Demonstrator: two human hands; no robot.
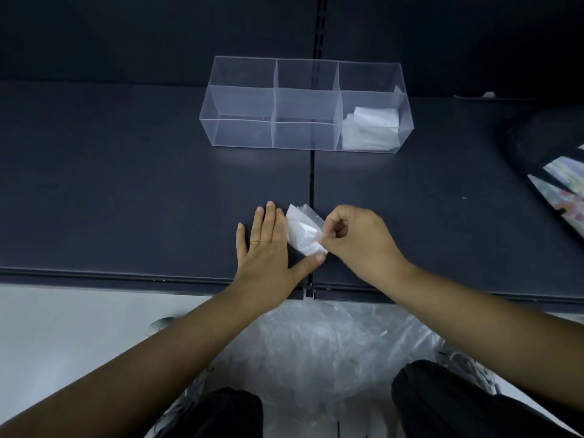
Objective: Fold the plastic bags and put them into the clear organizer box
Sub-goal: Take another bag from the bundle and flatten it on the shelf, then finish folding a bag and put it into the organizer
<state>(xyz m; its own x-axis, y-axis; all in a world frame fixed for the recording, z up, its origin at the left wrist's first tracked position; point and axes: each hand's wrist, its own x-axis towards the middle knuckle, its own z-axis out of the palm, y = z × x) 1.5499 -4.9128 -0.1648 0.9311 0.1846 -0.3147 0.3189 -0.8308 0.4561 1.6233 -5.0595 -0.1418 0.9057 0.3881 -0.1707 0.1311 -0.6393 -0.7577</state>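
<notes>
shop; dark shelf (126, 184), slotted upright (319, 33)

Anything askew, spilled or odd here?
Nothing serious. The clear organizer box sits square on the shelf; folded bags lie only in its right compartment, one corner poking up at the rear. The loose plastic heap below the shelf looks like waiting stock, not a spill.

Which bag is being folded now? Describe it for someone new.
On the dark shelf, near its front edge, a small white folded bag lies between the left hand and the right hand. Unlike the bags stacked in the clear organizer box's right compartment, the right hand pinches this one.
</notes>
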